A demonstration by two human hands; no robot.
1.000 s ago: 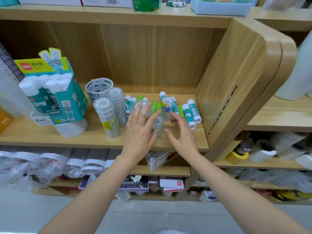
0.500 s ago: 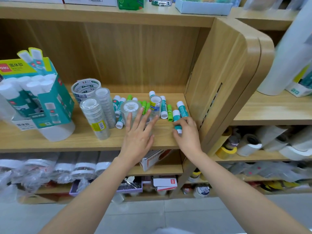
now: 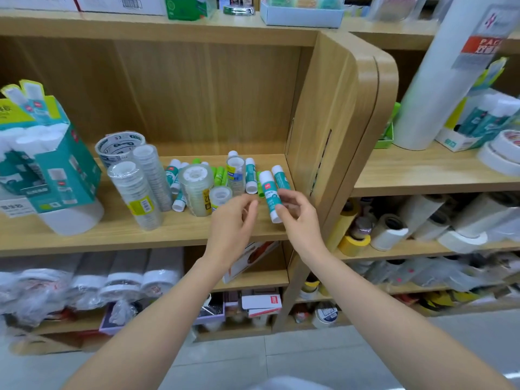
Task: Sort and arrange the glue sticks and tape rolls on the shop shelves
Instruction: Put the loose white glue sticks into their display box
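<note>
Here right hand (image 3: 298, 218) grips a teal glue stick (image 3: 270, 196).

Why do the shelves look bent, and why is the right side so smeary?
Head view: the wide-angle lens bows the wooden shelf and its divider panel; motion blur smears the big white roll at right, while the glue stick in the right hand stays fairly sharp. Lighting is even, without harsh shadows.
</note>
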